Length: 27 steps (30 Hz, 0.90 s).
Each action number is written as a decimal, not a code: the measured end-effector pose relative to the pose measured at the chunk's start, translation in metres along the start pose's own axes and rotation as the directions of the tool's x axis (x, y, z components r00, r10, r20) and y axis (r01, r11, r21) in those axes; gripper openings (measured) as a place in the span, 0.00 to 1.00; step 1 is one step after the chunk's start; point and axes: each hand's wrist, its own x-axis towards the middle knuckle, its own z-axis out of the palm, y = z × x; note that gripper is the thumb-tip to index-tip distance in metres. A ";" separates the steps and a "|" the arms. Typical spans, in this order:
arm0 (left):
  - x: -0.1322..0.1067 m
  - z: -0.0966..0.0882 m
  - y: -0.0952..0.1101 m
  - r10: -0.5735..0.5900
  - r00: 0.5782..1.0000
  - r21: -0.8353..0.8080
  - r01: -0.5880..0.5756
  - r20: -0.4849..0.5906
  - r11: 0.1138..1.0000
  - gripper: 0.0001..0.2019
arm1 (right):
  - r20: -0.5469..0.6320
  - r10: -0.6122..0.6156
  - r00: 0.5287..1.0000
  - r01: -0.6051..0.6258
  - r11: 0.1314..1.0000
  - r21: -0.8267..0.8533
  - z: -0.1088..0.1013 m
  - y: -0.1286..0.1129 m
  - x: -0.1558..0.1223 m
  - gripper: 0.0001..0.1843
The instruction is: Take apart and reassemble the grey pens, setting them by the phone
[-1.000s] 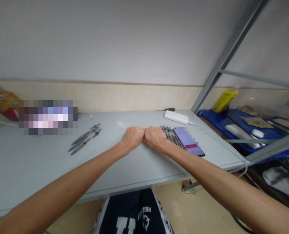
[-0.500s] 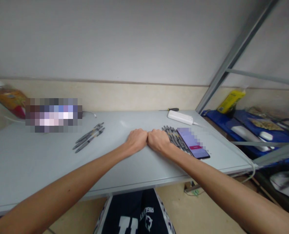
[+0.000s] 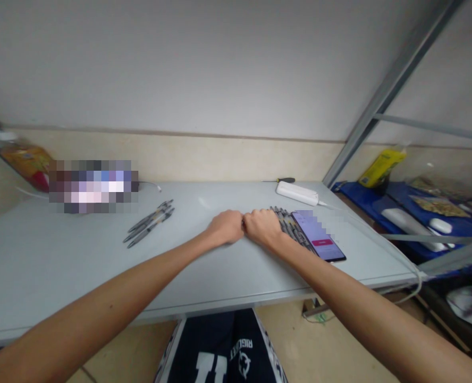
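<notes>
My left hand (image 3: 227,226) and my right hand (image 3: 263,224) are both closed, knuckles up, and meet over the middle of the table (image 3: 204,276). A small dark piece (image 3: 243,222) shows in the narrow gap between the two fists. The fingers hide the rest of it, so I cannot make out what it is. Left of my hands lie several grey pens (image 3: 150,221), side by side and slanted. A row of similar pens (image 3: 295,229) lies just right of my right hand, partly covered by it and its forearm.
A phone (image 3: 321,242) with a lit screen lies against the right-hand pens. Behind it are a white power strip (image 3: 297,193) with a cable and a screwdriver (image 3: 286,180). A blurred-out object (image 3: 94,186) and an orange bottle (image 3: 28,162) stand at the back left.
The fists have drawn slightly apart, and a dark piece now shows between them. The whole view has shifted a little. Pens and phone lie as before.
</notes>
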 end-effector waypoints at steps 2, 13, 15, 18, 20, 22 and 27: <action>-0.004 0.003 0.001 0.021 0.994 0.081 -0.013 -0.105 0.997 0.12 | -0.033 0.067 0.997 -0.065 0.997 0.051 0.001 0.000 0.002 0.19; -0.001 0.008 -0.018 0.579 0.760 0.512 -0.385 -0.296 0.768 0.12 | 0.155 -0.013 0.988 -0.056 0.901 0.431 0.002 0.010 0.014 0.21; 0.003 0.008 -0.018 0.528 0.800 0.476 -0.361 -0.284 0.802 0.11 | 0.112 0.026 0.993 -0.070 0.906 0.417 0.005 0.005 0.011 0.21; 0.006 0.007 -0.014 0.441 0.856 0.412 -0.313 -0.268 0.856 0.11 | 0.048 0.127 0.991 -0.136 0.917 0.375 0.007 0.000 0.008 0.22; 0.006 0.006 -0.011 0.375 0.887 0.357 -0.271 -0.268 0.894 0.11 | 0.031 0.160 0.987 -0.161 0.926 0.343 0.007 -0.002 0.006 0.23; 0.005 0.005 -0.008 0.308 0.914 0.303 -0.225 -0.263 0.926 0.11 | 0.025 0.168 0.986 -0.167 0.937 0.308 0.007 -0.002 0.004 0.22; 0.001 0.003 0.000 0.218 0.952 0.262 -0.159 -0.215 0.952 0.11 | -0.021 0.173 0.985 -0.165 0.965 0.205 0.007 -0.003 -0.002 0.21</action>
